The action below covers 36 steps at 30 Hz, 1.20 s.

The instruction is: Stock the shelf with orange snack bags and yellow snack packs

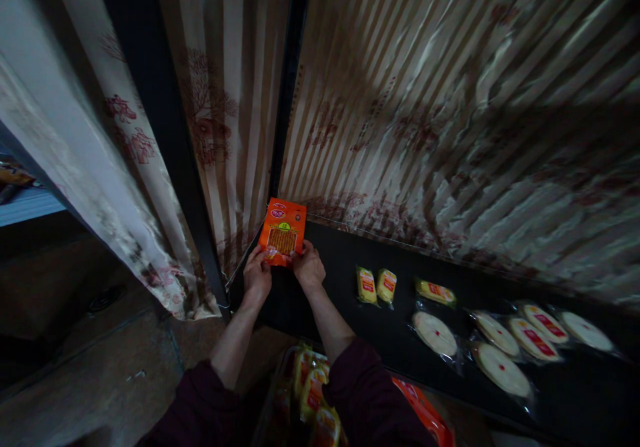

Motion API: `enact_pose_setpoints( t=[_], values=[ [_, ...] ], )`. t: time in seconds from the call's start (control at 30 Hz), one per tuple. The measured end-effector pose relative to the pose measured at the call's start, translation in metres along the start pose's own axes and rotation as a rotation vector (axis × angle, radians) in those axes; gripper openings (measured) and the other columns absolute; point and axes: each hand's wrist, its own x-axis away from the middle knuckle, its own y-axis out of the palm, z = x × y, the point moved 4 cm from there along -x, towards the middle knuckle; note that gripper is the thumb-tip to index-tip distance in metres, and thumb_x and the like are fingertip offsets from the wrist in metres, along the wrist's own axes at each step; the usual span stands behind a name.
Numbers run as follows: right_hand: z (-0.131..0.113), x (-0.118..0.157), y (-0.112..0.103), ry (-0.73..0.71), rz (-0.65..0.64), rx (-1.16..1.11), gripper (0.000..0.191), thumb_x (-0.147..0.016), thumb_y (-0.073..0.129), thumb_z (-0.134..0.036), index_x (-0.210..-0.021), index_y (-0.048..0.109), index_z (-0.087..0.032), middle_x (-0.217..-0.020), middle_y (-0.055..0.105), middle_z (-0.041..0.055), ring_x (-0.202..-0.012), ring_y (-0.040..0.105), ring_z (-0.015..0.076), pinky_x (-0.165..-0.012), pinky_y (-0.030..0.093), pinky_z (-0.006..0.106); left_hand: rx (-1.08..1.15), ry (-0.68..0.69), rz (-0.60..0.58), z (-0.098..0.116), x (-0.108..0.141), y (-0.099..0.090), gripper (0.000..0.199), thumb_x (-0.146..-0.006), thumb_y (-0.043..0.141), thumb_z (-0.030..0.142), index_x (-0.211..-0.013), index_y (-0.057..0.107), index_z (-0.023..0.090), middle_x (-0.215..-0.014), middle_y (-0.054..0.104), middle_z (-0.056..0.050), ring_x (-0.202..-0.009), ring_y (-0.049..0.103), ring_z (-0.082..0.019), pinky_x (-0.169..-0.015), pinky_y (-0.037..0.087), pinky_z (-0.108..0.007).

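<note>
An orange snack packet (284,230) with a picture of brown, stick-like food stands tilted at the left end of a black shelf (340,254), close to the curtain. My left hand (257,275) grips its lower left corner. On the lower right corner, my right hand (309,265) has its thumb and fingers closed. Right of my hands on the shelf lie small yellow wrapped cakes (367,286), one more yellow pack (435,292) a little apart, and several round white flat cakes (435,333) in clear wrap, some with red labels.
Below the shelf, a clear container (273,400) holds several yellow packs (315,390), with an orange packet (423,407) beside it. Patterned curtains (400,100) hang behind the shelf. A dark upright post (175,120) stands at left, above a tiled floor (125,367).
</note>
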Motion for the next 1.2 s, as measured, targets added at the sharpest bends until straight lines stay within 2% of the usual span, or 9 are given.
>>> enact_pose_setpoints(
  t=[0.27,0.5,0.63,0.7,0.8,0.9,1.07,1.2],
  values=[
    [0.0,0.005,-0.002,-0.008,-0.016,0.024,0.044,-0.088,0.049,-0.04,-0.131,0.043,-0.029,-0.12,0.056,0.0064,-0.103,0.063,0.0216,-0.081,0.047,0.032,-0.054,0.02,0.004,0.001,0.003,0.0,0.034,-0.075,0.048,0.003,-0.096,0.071,0.016,-0.125,0.061,-0.009,-0.115,0.057,-0.02,-0.108,0.04,-0.035],
    [0.004,0.007,0.004,-0.063,0.032,0.033,0.047,-0.087,0.05,-0.041,-0.132,0.043,-0.028,-0.119,0.055,0.0078,-0.104,0.06,0.0237,-0.081,0.046,0.033,-0.1,0.068,0.0,-0.003,0.005,0.004,0.032,-0.074,0.049,0.005,-0.095,0.071,0.015,-0.125,0.06,-0.012,-0.122,0.051,-0.026,-0.108,0.038,-0.045],
    [-0.002,0.009,0.003,-0.246,0.151,0.052,0.05,-0.086,0.051,-0.032,-0.134,0.045,-0.022,-0.135,0.047,0.0105,-0.12,0.047,0.0255,-0.097,0.039,0.036,-0.147,0.103,0.031,0.001,0.008,0.002,0.033,-0.073,0.051,0.006,-0.095,0.071,0.02,-0.124,0.061,-0.009,-0.126,0.045,-0.029,-0.106,0.037,-0.052],
    [-0.009,0.01,0.005,-0.353,0.167,0.069,0.049,-0.087,0.048,-0.027,-0.135,0.045,-0.021,-0.145,0.04,0.0088,-0.129,0.038,0.0259,-0.104,0.033,0.038,-0.199,0.116,0.035,0.006,0.011,0.0,0.033,-0.073,0.052,0.007,-0.097,0.07,0.021,-0.126,0.061,-0.009,-0.13,0.04,-0.031,-0.106,0.035,-0.054],
    [-0.02,0.007,0.009,-0.42,0.13,0.103,0.048,-0.089,0.043,-0.025,-0.137,0.045,-0.02,-0.151,0.034,0.0063,-0.14,0.022,0.0248,-0.107,0.03,0.04,-0.275,0.161,0.0,0.016,0.015,-0.002,0.033,-0.077,0.05,0.011,-0.104,0.069,0.019,-0.129,0.059,-0.012,-0.134,0.037,-0.033,-0.105,0.032,-0.056],
    [-0.029,0.003,0.014,-0.461,0.075,0.148,0.048,-0.091,0.041,-0.028,-0.139,0.043,-0.02,-0.152,0.032,0.0057,-0.143,0.013,0.0242,-0.109,0.028,0.041,-0.286,0.246,-0.05,0.025,0.018,-0.003,0.034,-0.082,0.045,0.012,-0.109,0.066,0.017,-0.131,0.058,-0.013,-0.134,0.038,-0.03,-0.103,0.036,-0.052],
    [-0.03,-0.004,0.02,-0.44,-0.058,0.22,0.049,-0.092,0.039,-0.034,-0.139,0.042,-0.023,-0.153,0.031,0.0055,-0.142,0.019,0.0259,-0.109,0.028,0.044,-0.327,0.31,-0.127,0.024,0.019,0.004,0.036,-0.082,0.046,0.012,-0.113,0.064,0.014,-0.13,0.058,-0.016,-0.132,0.041,-0.03,-0.104,0.035,-0.05],
    [-0.028,-0.007,0.022,-0.409,-0.069,0.246,0.049,-0.09,0.043,-0.037,-0.138,0.043,-0.026,-0.152,0.032,0.0036,-0.14,0.026,0.0266,-0.108,0.03,0.045,-0.338,0.314,-0.127,0.015,0.018,0.008,0.036,-0.08,0.046,0.011,-0.111,0.064,0.013,-0.13,0.058,-0.014,-0.128,0.047,-0.027,-0.106,0.036,-0.046]
  ],
)
